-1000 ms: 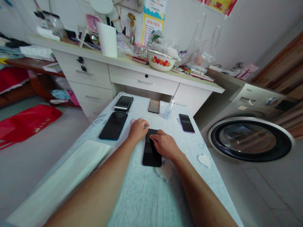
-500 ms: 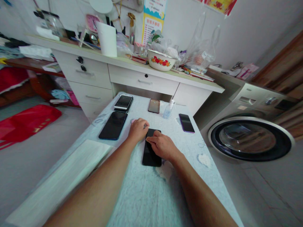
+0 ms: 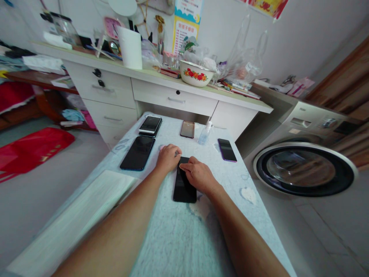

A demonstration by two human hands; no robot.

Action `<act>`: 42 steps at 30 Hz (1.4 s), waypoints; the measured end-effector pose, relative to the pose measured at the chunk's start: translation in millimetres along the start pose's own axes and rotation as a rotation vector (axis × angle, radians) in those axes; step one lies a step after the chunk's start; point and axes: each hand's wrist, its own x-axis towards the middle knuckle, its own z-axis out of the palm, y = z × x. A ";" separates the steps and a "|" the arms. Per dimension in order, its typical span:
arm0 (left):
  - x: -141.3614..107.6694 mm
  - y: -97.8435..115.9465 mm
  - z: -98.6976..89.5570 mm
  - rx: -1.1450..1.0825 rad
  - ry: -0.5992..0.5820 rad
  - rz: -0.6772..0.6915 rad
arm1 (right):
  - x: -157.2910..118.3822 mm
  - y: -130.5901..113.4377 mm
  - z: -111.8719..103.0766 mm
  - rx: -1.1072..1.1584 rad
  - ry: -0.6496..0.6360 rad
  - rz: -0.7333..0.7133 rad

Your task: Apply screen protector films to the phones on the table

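A black smartphone [image 3: 184, 188] lies flat, screen up, on the cloth-covered table in front of me. My right hand [image 3: 199, 176] is over its upper half, fingers pressed together with the tips against the glass. Whatever those fingers may hold is too small to make out. Beside the phone's upper left corner, my left hand [image 3: 168, 157] rests curled on the table. A greyish bit shows at its fingertips, but I cannot tell what it is. A pinkish spot peeks out behind that hand.
Left of my hands lie a large dark phone [image 3: 138, 153] and a stack of phones [image 3: 150, 125]. Farther back are a phone case [image 3: 187, 129] and a clear spray bottle [image 3: 205, 134]. A purple-edged phone [image 3: 227, 150] lies right. A washing machine [image 3: 305, 115] stands beyond the table.
My right hand has slid slightly to the right across the phone's screen, fingers still pressed together. My left hand and the phone stay in place.
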 end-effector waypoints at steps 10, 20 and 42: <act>0.0 -0.1 1.0 -0.001 -0.002 -0.009 | 9.7 1.0 1.1 -0.051 -0.004 0.098; -0.5 1.5 -0.7 0.006 -0.003 -0.005 | 14.5 5.8 6.0 -0.081 0.010 0.146; -1.6 3.5 -3.1 -0.002 -0.003 -0.001 | 9.5 27.4 1.1 -0.141 0.002 0.280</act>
